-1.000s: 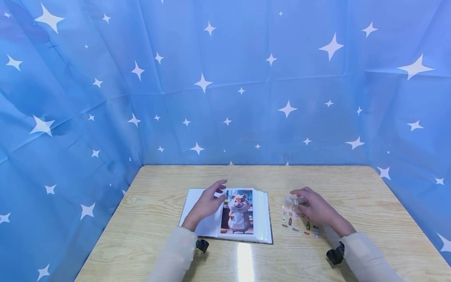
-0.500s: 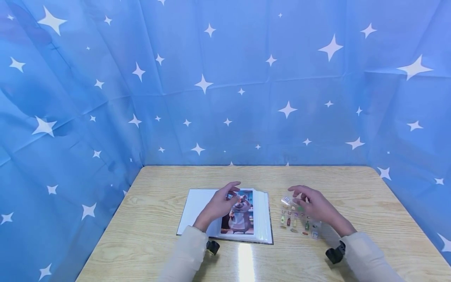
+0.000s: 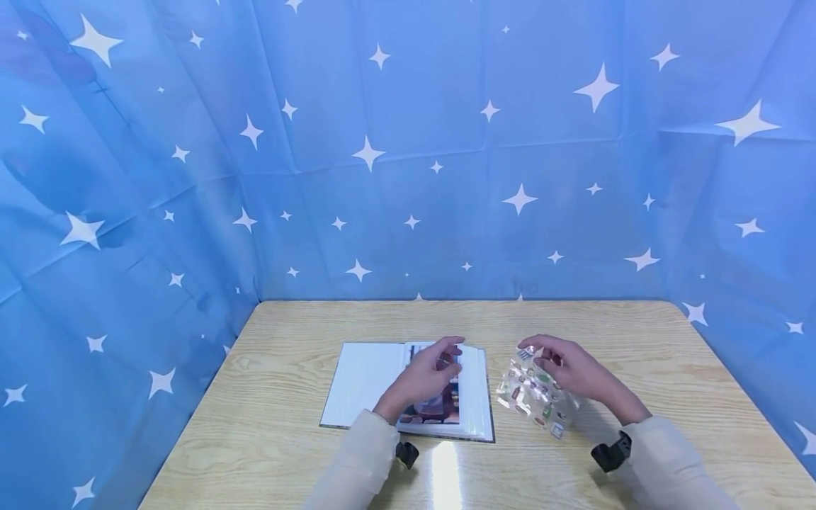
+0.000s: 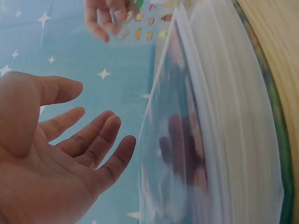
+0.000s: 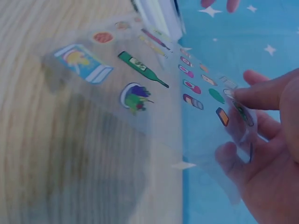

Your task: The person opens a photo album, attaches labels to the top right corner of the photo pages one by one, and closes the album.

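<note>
One photo album (image 3: 408, 386) lies open on the wooden surface (image 3: 287, 439), and the left hand (image 3: 426, 375) hovers over its right page with fingers spread and relaxed, gripping nothing. At the album's 3 o'clock, the right hand (image 3: 570, 375) pinches one clear sticker sheet (image 3: 532, 398) at its top edge, lifted and tilted above the surface.

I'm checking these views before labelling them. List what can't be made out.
- Album picture: head view, the left hand covers most of it; left wrist view, blurred.
- Sticker sheet: head view, stickers too small to identify.
- Sticker sheet's far end: right wrist view, behind the right hand.
</note>
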### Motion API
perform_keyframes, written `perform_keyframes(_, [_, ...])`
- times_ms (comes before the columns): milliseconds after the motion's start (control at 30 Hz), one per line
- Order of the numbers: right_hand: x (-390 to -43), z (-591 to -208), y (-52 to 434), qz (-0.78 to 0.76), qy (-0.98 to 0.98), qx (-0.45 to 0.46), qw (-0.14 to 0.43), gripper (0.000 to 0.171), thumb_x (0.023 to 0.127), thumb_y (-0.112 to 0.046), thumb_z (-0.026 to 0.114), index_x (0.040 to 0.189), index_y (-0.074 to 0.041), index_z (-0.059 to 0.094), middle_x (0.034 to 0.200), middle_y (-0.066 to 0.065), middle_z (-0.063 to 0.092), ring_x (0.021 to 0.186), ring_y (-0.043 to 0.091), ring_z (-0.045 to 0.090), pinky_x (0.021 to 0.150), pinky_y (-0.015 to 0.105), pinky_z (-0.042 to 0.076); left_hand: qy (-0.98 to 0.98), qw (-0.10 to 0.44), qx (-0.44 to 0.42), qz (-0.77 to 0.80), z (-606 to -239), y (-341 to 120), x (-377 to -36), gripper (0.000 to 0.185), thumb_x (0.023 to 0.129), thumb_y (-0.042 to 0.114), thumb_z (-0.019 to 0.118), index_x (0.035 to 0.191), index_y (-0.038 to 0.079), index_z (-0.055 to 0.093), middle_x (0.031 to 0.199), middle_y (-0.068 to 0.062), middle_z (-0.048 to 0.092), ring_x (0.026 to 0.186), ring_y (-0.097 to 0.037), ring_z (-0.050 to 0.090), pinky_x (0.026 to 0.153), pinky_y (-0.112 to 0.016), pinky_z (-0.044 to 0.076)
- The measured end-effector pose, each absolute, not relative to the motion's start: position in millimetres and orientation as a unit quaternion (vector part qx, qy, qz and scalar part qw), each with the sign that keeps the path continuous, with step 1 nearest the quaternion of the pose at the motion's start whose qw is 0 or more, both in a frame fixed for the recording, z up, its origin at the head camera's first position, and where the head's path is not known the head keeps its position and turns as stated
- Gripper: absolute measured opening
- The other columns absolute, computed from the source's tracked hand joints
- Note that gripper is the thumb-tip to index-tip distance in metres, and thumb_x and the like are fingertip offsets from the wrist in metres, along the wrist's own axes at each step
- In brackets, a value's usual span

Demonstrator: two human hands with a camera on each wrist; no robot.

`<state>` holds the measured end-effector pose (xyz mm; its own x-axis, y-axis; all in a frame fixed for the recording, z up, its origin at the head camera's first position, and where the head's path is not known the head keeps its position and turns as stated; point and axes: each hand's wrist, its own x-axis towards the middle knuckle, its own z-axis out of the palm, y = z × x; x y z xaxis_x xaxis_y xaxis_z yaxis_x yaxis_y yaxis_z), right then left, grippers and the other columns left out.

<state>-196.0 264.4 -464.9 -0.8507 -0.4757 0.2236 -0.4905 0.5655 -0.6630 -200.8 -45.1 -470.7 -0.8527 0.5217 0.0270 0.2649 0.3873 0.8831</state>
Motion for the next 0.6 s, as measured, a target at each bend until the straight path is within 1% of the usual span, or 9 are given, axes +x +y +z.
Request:
perform_keyframes(100, [-196,-461,264,0.384,-0.883,0.269,0.002,0.039,0.093,0.01,0.056,0.127,-0.008,0.062,0.077,0.002,0.056,0.062,0.005,0.046,0.052,0.024,0.044,0.825,0.122,0.251,0.492,-470,-35,-200,0.047,0.103,0.019,0.052,0.149,0.023,0.043,0.136,-0.012,0.058,0.118,-0.018,0.058,0.095,-0.031,0.05])
perform_keyframes(233, [-196,-459,263,0.393,-0.881,0.264,-0.007,0.039,0.094,0.008,0.055,0.127,-0.011,0.063,0.074,0.002,0.054,0.059,0.005,0.044,0.051,0.024,0.043,0.823,0.12,0.253,0.494,-472,-20,-198,0.046,0.102,0.017,0.054,0.147,0.023,0.045,0.133,-0.011,0.06,0.117,-0.014,0.059,0.097,-0.029,0.049])
perform_keyframes(300, [-195,-457,262,0.402,-0.877,0.264,-0.01,0.039,0.094,0.008,0.054,0.127,-0.01,0.063,0.074,0.004,0.055,0.057,0.005,0.044,0.05,0.025,0.043,0.823,0.121,0.248,0.496,-473,-13,-197,0.046,0.101,0.016,0.055,0.146,0.023,0.047,0.132,-0.01,0.061,0.116,-0.012,0.059,0.097,-0.028,0.048])
perform_keyframes(533, [-193,-451,257,0.434,-0.857,0.277,-0.011,0.036,0.095,0.007,0.054,0.127,-0.008,0.063,0.089,0.008,0.063,0.061,0.007,0.049,0.053,0.025,0.046,0.822,0.118,0.255,0.496,-472,3,-193,0.047,0.101,0.018,0.056,0.147,0.023,0.046,0.135,-0.009,0.061,0.122,-0.011,0.058,0.102,-0.027,0.047])
perform_keyframes(600, [-192,-449,254,0.443,-0.851,0.282,-0.014,0.035,0.096,0.006,0.054,0.127,-0.006,0.063,0.088,0.008,0.063,0.061,0.008,0.049,0.053,0.025,0.046,0.817,0.119,0.258,0.502,-470,6,-193,0.048,0.101,0.017,0.056,0.147,0.023,0.045,0.135,-0.008,0.061,0.122,-0.011,0.058,0.102,-0.027,0.047])
